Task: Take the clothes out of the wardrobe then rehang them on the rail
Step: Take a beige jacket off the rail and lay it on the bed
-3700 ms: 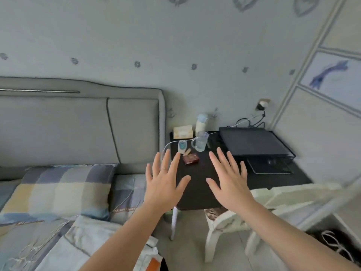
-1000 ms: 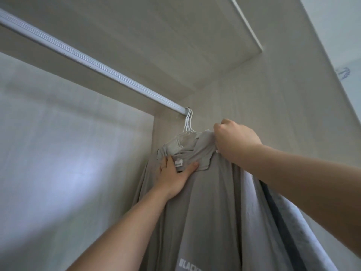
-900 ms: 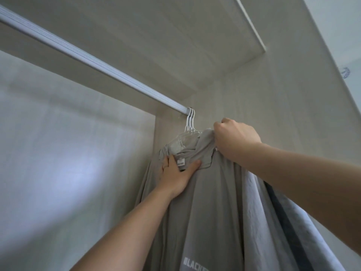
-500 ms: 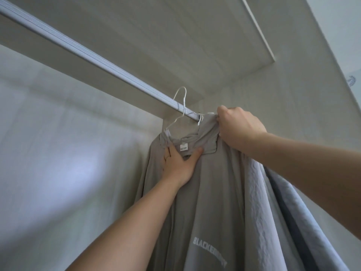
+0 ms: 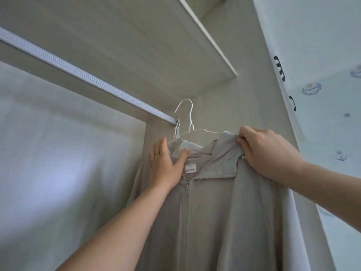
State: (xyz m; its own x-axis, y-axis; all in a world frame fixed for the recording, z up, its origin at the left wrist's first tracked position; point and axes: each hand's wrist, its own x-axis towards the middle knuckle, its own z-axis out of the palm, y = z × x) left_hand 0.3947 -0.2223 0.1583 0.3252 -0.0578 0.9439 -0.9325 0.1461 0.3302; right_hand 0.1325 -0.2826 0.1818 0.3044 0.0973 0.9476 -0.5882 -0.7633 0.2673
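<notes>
Head view, looking up into wardrobe (image 5: 254, 118). Front and centre: beige zip jacket (image 5: 214, 212) on white wire hanger (image 5: 190, 122), hook lifted clear of rail (image 5: 88, 79), just above and right of the rail's end, touching nothing. Held up out in front of the wardrobe side panel, hem out of frame below. Zip (image 5: 186, 194) closed up to the neck, small white label (image 5: 190, 168) inside the collar.

Left hand (image 5: 166, 165) flat against the jacket's left shoulder, fingers straight and close together, pointing up; thumb spread out along the neckline, ring (image 5: 157, 153) on one finger. Pressing, not clutching.

Right hand (image 5: 267, 153) at the jacket's right shoulder, fingers curled, pinching a fold of hood fabric beside the hanger's arm. Cannot tell whether the wire is inside the pinch as well.

Behind the left hand: two more hangers (image 5: 177, 130) hooked on the rail's very end, white garment (image 5: 187, 148) on them, partly hidden by the jacket.

Above: underside of shelf (image 5: 156, 45). Far right: patterned wallpaper (image 5: 322, 55), black handles (image 5: 279, 68) on the wardrobe edge.
</notes>
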